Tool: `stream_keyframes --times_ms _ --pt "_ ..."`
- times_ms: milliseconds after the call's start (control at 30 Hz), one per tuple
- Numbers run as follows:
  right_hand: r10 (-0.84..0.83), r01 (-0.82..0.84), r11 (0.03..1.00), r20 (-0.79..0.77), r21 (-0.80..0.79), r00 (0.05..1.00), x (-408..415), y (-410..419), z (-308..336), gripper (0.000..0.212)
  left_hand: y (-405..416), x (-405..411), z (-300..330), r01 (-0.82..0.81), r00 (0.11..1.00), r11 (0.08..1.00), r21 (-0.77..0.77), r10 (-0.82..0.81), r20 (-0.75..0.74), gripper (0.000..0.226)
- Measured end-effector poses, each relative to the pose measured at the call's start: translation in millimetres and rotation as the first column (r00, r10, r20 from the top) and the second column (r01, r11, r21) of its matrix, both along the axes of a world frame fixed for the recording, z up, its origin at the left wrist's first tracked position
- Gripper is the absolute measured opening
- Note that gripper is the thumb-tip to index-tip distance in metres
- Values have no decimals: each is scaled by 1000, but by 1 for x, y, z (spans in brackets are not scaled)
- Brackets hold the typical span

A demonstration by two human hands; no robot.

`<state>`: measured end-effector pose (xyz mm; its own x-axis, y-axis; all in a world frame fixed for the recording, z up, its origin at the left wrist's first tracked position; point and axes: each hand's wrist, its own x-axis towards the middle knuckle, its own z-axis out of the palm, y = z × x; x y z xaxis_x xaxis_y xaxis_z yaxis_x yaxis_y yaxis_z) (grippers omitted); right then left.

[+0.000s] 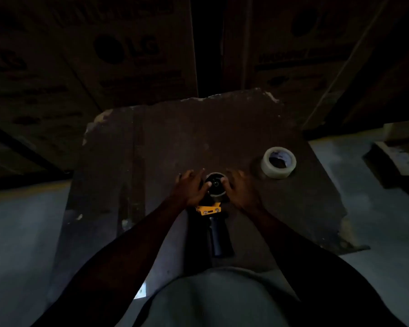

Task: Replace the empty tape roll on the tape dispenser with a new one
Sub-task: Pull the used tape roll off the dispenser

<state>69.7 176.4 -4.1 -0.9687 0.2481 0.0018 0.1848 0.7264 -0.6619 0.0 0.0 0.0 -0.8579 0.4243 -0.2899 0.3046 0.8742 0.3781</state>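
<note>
A tape dispenser [210, 208] with a yellow body and a black handle lies on a dark worn board [175, 142], handle pointing toward me. The empty roll core [216, 185] sits on its black hub at the far end. My left hand [190, 187] grips the dispenser's left side, thumb on the hub. The fingers of my right hand [239, 188] press against the right edge of the core. A full roll of clear tape [278, 162] lies flat on the board to the right, apart from both hands.
Large LG cardboard boxes [118, 55] stand behind the board, with more on the right [305, 43]. Pale floor [21, 232] shows on both sides. The board's edges are chipped. The scene is very dim.
</note>
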Motion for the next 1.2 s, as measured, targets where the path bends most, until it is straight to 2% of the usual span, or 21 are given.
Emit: stream_keyframes --times_ms 167,267,333,433,500,633,700,833,1067,1200 --pt "30 -26 999 84 -45 996 -8 2 -7 37 3 -13 -3 66 996 993 -100 -59 68 57" --pt "6 0 998 88 -68 996 -7 2 -8 33 4 -17 2 59 994 996 -62 -53 93 61" --pt "-15 31 990 117 -139 993 -6 1 -12 34 6 -19 3 37 990 999 -29 -33 134 63" --pt "-43 76 959 125 -272 991 -6 2 -23 23 8 -26 2 38 978 999 -35 -30 204 69" --pt "-73 108 955 136 -276 988 -5 4 -31 26 10 -31 -3 57 965 998 -39 -45 258 78" --pt "-101 144 933 143 -330 985 -4 6 -38 22 11 -33 1 96 946 995 -29 -82 315 77" --pt "-114 160 921 148 -356 982 -1 4 -34 15 13 -33 4 125 936 992 -29 -108 336 67" --pt "-146 206 901 182 -381 972 3 2 -25 17 18 -29 11 147 926 989 -22 -130 354 46" --pt "-174 236 911 202 -339 964 5 0 -24 16 23 -29 13 85 926 996 -13 -75 370 37" --pt "-183 252 894 212 -371 960 4 2 -26 13 24 -32 12 56 909 998 -22 -42 415 37"
